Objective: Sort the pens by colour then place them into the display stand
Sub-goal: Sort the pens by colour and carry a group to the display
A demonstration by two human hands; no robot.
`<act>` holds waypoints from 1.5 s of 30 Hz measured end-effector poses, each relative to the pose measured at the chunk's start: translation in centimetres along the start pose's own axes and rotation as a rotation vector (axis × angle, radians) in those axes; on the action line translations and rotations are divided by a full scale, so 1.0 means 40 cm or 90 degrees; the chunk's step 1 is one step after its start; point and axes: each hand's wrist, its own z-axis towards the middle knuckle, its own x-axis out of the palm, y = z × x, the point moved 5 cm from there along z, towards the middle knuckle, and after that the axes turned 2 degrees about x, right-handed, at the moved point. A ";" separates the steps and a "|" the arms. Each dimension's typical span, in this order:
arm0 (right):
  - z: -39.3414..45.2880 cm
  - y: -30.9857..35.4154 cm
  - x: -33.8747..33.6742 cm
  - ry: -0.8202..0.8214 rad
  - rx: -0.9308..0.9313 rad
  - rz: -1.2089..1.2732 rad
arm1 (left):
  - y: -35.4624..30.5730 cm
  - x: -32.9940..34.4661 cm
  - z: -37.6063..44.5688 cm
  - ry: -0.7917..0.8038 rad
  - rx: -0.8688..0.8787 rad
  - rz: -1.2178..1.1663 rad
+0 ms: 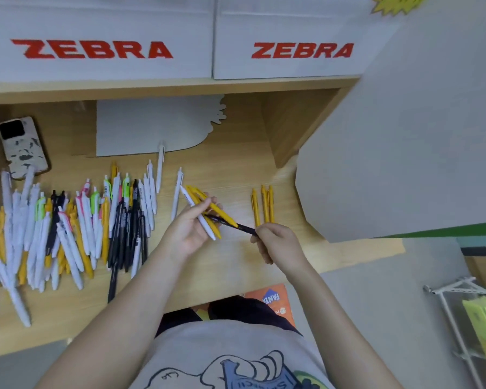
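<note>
A loose heap of pens (68, 228) in white, yellow, black, pink and green covers the left of the wooden counter (236, 169). My left hand (190, 228) grips a small bunch of pens (197, 200), yellow ones and a white one, fanned up and to the left. My right hand (275, 242) pinches the right end of a black pen (230, 224), whose other end lies among the bunch. Three yellow pens (263, 204) lie side by side on the counter just beyond my right hand.
A phone (23, 147) lies at the far left. A grey card cut-out (152, 127) lies at the back. Two white ZEBRA boxes (152, 37) stand on the shelf above. A big grey panel (404, 136) stands at the right. A wire rack (466, 304) is lower right.
</note>
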 end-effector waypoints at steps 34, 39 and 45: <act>0.347 0.085 0.101 0.013 0.105 0.351 | -0.013 -0.046 0.080 -0.109 0.059 0.266; 0.273 0.039 0.092 0.066 0.014 0.173 | 0.014 -0.016 0.086 -0.076 0.066 0.368; 0.223 -0.001 0.045 0.029 -0.035 0.143 | 0.064 0.021 0.071 -0.020 0.015 0.409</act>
